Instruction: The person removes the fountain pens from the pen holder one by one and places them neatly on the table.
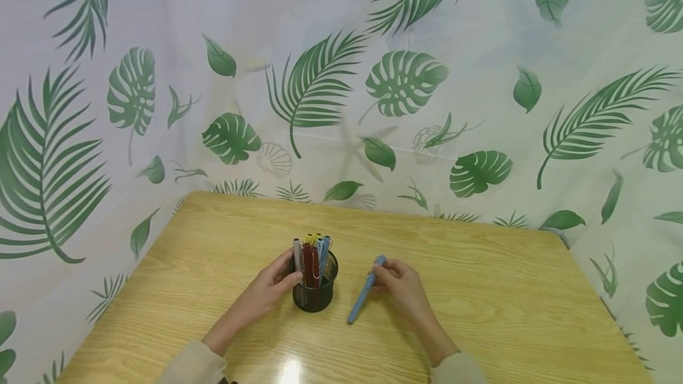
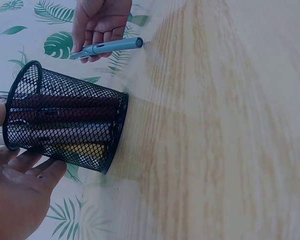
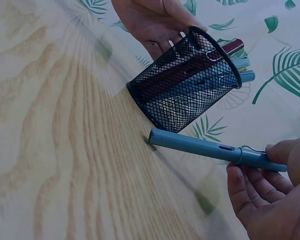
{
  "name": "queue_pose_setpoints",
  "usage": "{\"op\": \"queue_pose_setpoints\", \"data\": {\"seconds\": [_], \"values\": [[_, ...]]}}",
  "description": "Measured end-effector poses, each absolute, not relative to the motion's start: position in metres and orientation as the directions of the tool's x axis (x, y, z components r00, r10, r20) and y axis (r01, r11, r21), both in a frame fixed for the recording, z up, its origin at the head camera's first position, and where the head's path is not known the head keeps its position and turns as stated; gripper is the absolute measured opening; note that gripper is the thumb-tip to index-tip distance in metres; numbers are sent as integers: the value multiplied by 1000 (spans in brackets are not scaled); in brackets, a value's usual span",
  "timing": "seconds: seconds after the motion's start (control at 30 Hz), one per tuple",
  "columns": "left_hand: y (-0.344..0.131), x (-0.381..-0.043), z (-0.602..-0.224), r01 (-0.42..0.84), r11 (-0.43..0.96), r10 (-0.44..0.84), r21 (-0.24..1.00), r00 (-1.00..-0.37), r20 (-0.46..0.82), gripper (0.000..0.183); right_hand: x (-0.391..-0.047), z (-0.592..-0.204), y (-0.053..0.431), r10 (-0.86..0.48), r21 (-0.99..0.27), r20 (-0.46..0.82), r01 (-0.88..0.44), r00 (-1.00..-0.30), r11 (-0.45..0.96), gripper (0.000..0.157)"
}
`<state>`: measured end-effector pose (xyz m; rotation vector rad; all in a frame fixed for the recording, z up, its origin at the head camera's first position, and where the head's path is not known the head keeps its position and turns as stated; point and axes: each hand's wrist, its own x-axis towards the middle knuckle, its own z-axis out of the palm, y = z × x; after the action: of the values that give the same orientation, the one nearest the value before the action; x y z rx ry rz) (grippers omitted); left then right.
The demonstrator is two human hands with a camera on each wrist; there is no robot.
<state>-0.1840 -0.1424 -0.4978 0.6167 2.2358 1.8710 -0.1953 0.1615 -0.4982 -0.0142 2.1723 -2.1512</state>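
Observation:
A black mesh pen holder (image 1: 313, 300) stands upright on the table, holding several capped pens in grey, dark red, yellow and blue. My left hand (image 1: 269, 283) grips it from the left side, thumb at the rim and fingers around the far side. To the right of the holder, my right hand (image 1: 404, 294) pinches a blue pen (image 1: 361, 301) near its capped end. The right wrist view shows the pen's clip (image 3: 252, 149) close to the thumb, while the pen's other end points down toward the tabletop near the holder's base.
The wooden table (image 1: 507, 301) extends to both sides and behind the holder. A white cloth (image 1: 341, 153) printed with green leaves hangs along the back and sides. Light-coloured sleeves (image 1: 194, 363) cover both forearms.

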Motion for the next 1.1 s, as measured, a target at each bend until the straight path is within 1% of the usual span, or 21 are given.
{"op": "queue_pose_setpoints", "data": {"seconds": [0.23, 0.57, 0.93, 1.1], "values": [[-142, -184, -497, 209, 135, 409, 969, -902, 138, 66, -195, -503, 159, -93, -998, -65, 62, -994, 34, 31], [-143, -185, -501, 215, 136, 411, 967, -901, 142, 66, -194, -505, 149, -14, -992, -51, 49, -999, 112, 26], [-141, -185, -500, 225, 143, 397, 964, -905, 152, 65, -197, -514, 141, 34, -981, -82, 87, -996, 174, 31], [-141, -184, -498, 224, 144, 396, 964, -905, 152, 65, -195, -513, 138, 45, -977, -70, 78, -997, 200, 34]]}}
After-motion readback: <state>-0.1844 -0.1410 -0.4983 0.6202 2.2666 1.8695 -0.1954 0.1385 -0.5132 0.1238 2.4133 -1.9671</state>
